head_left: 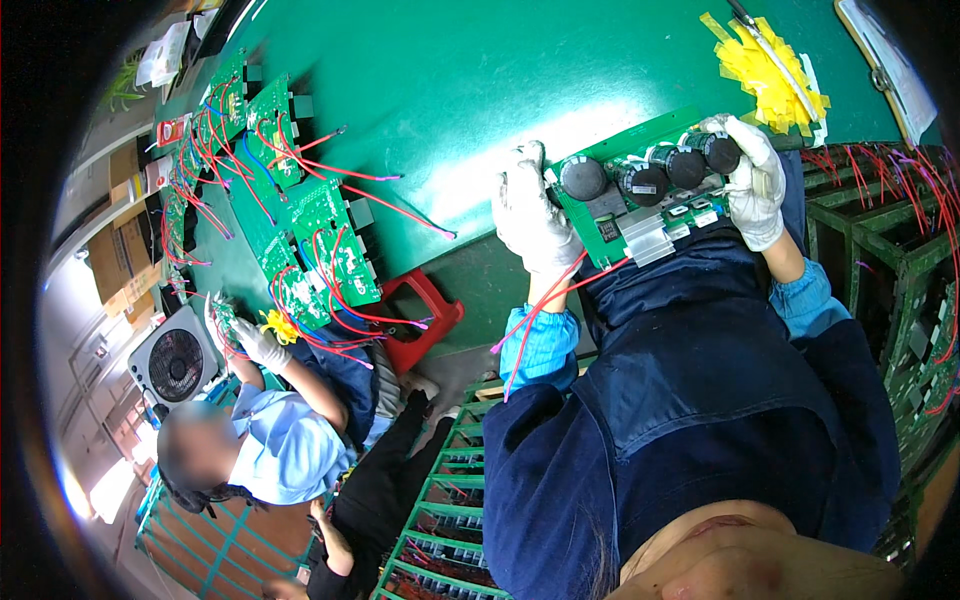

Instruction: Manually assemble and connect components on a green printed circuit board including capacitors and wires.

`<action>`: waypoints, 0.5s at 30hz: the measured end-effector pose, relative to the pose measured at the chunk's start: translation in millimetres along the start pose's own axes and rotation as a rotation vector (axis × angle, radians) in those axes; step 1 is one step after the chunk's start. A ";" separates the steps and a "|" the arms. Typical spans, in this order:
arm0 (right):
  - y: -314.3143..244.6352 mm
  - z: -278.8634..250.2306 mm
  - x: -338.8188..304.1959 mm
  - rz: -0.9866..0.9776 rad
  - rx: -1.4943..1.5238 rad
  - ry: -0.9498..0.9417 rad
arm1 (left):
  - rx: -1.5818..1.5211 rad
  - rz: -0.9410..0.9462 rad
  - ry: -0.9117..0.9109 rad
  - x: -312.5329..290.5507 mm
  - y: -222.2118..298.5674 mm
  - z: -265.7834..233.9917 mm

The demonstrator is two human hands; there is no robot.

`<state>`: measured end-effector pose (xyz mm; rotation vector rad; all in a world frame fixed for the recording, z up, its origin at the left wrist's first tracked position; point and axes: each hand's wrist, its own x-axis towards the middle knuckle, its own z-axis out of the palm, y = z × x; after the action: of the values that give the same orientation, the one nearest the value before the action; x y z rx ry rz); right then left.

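A green circuit board is held up in front of me at the table's near edge, tilted a little. Several black round capacitors stand on it, along with a silver heatsink. Red wires trail from its left end over my left sleeve. My left hand, in a white glove, grips the board's left end. On the opposite end, my right hand, gloved too, is closed round the edge beside the last capacitor. Some fingertips of both hands are hidden behind the board.
Several wired circuit boards lie on the green table to the left. Yellow tape strips and a clipboard are at the far right. Green racks flank me. A co-worker sits left near a red stool.
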<state>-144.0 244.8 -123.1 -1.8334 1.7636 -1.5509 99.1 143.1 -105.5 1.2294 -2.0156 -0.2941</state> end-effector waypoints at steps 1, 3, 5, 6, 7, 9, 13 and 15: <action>-1.6 -0.3 2.7 0.003 -0.030 -0.005 | -0.009 0.020 0.017 2.3 0.8 0.6; -2.4 0.5 4.5 0.007 -0.061 -0.009 | -0.019 0.040 0.033 3.9 -0.4 2.6; -3.0 2.0 6.2 0.025 -0.027 0.018 | -0.010 0.083 0.062 4.0 -2.9 3.8; -4.6 1.4 7.9 0.024 -0.027 0.019 | -0.011 0.084 0.063 2.7 -3.1 3.0; -8.6 0.9 11.2 0.047 -0.021 0.009 | 0.007 0.041 0.028 1.5 -1.5 -0.7; -10.4 2.4 13.8 0.066 -0.009 -0.001 | 0.030 -0.001 -0.004 2.6 -2.4 -3.6; -11.0 -1.1 9.6 0.174 0.046 0.016 | -0.126 0.074 0.021 0.9 0.6 -2.7; -9.8 1.3 8.6 0.220 0.072 0.019 | -0.226 0.011 0.012 -1.3 4.1 -9.9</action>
<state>-138.8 240.0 -112.1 -1.5380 1.8217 -1.5298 103.6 148.0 -97.0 1.0762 -1.9189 -0.4930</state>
